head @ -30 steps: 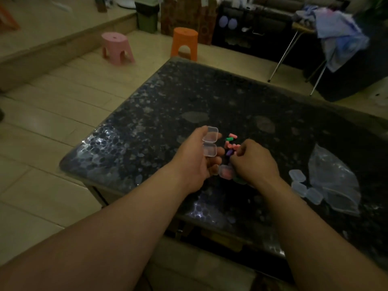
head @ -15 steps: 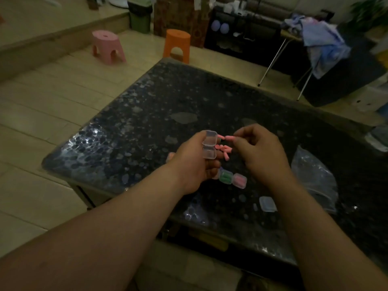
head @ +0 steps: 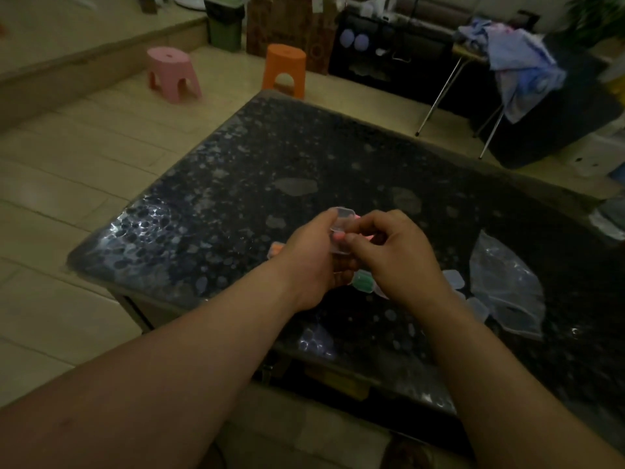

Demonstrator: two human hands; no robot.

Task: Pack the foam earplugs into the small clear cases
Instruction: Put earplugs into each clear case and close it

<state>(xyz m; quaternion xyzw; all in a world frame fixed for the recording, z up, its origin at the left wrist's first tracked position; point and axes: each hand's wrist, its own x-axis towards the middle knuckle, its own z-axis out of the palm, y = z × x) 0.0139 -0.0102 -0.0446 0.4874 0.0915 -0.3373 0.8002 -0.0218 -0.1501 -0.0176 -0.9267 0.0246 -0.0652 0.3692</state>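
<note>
Dim room: a dark speckled tabletop (head: 304,157) standing on pale floor tiles (head: 84,184).
The glossy surface catches faint glints at its near-left corner. Beyond it stand a pink stool (head: 172,72), an orange stool (head: 285,67), a green bin (head: 225,28) and a dark cabinet (head: 399,62) at the far side; clothes (head: 521,62) hang over a metal-legged chair (head: 439,93) at the right.

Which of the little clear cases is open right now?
The case in the left hand, its lid flipped up; the others lie on the table.

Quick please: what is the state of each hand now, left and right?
The left hand holds the open clear case.
The right hand pinches a pink earplug at that case.
</note>
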